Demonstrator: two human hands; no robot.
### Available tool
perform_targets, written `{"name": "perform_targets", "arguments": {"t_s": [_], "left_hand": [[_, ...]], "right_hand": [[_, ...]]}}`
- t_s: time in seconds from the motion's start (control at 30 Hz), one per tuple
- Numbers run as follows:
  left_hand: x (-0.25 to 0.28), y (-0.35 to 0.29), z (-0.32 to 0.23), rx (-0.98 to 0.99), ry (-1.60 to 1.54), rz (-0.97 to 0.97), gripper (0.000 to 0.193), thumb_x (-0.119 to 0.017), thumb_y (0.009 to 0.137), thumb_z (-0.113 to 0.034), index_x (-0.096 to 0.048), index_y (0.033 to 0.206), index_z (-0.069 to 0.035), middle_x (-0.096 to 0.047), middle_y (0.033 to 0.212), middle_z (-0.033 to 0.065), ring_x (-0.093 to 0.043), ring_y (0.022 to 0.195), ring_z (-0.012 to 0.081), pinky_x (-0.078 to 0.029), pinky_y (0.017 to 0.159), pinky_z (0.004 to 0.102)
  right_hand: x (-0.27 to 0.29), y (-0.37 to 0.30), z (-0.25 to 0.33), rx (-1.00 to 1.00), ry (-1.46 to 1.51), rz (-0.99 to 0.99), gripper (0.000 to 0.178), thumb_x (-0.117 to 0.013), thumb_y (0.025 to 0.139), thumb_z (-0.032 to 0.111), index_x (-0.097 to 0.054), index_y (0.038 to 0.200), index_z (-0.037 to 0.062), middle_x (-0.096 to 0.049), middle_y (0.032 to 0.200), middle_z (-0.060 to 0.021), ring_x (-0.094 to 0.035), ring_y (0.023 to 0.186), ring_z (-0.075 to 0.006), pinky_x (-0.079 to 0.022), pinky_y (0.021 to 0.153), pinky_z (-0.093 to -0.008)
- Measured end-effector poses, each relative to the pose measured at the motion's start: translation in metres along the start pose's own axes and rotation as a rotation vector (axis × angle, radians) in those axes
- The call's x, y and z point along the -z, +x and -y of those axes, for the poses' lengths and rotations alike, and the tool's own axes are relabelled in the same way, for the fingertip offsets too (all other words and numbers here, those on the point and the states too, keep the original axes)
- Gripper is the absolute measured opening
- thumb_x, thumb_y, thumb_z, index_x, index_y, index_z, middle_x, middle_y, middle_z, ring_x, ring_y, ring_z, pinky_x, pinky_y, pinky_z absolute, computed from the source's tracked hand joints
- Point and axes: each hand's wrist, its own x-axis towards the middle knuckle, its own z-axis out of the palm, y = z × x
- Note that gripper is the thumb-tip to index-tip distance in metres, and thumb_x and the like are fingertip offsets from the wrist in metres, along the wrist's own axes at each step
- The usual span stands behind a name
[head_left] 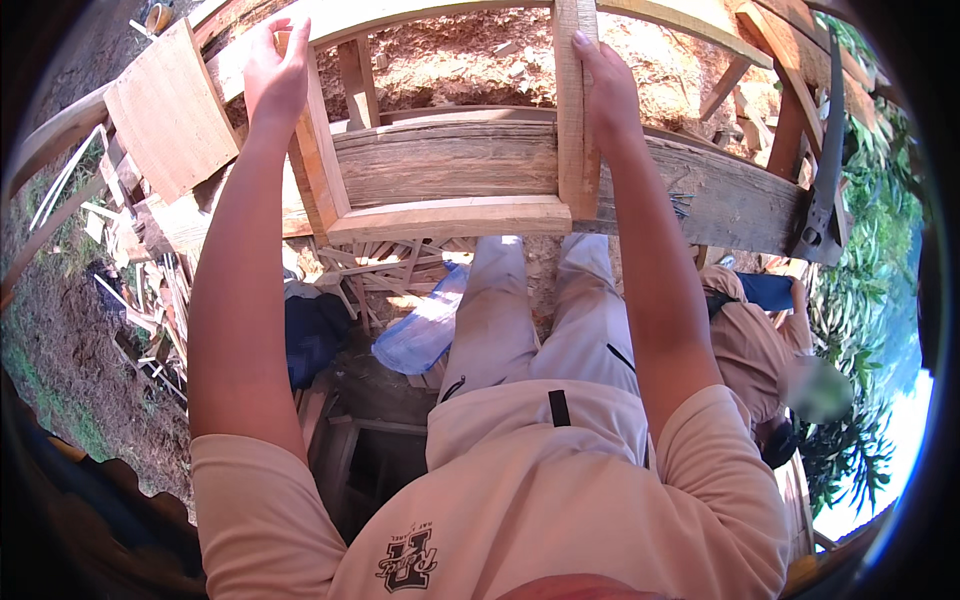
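A pale wooden frame [450, 216] made of several slats lies across the weathered plank bench [450, 160] in front of me. My left hand [277, 78] is closed at the frame's left side, near its far rail, with the fingertips curled over the wood. My right hand [611, 98] grips the crosspiece [575, 110] on the right. Its thumb presses along the top edge, and its other fingers are hidden behind the wood. Both my arms reach straight forward.
A handsaw [826, 170] lies at the bench's right end, and several nails [682, 204] rest on the plank. A square board [172, 112] is at the left. Offcuts [390, 268] and a blue plastic sheet [425, 325] lie below. Another person [755, 340] is at the right.
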Motion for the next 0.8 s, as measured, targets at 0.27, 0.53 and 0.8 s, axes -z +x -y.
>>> {"name": "perform_targets", "arguments": {"t_s": [0.27,0.53,0.8], "left_hand": [[0.003,-0.003,0.000,0.030,-0.029,0.049,0.045,-0.064,0.105,-0.048,-0.068,0.125,-0.008,-0.071,0.114,0.0104,-0.065,0.105,0.0186,-0.048,0.098,0.0333],[-0.002,-0.007,-0.012,0.114,0.022,-0.009,0.046,-0.065,0.102,-0.033,-0.060,0.134,0.001,-0.064,0.130,0.0309,-0.061,0.124,0.0448,-0.045,0.111,0.0522],[-0.008,-0.008,0.024,-0.019,0.141,-0.062,0.049,-0.059,0.105,-0.030,-0.056,0.140,0.003,-0.061,0.136,0.0339,-0.057,0.128,0.0513,-0.046,0.110,0.0517]], "right_hand": [[0.001,-0.001,-0.001,0.012,-0.163,-0.027,0.050,-0.058,0.108,0.045,-0.071,0.123,-0.0005,-0.073,0.107,-0.0093,-0.065,0.097,-0.0177,-0.050,0.090,-0.0333],[0.000,-0.001,-0.004,0.081,-0.256,-0.123,0.057,-0.062,0.106,0.047,-0.066,0.127,-0.0051,-0.070,0.100,-0.0094,-0.064,0.091,-0.0155,-0.051,0.083,-0.0331],[0.013,-0.102,0.030,0.484,-0.714,0.044,0.058,-0.076,0.097,0.041,-0.062,0.136,-0.0006,-0.062,0.133,-0.0199,-0.056,0.129,-0.0361,-0.043,0.110,-0.0487]]}}
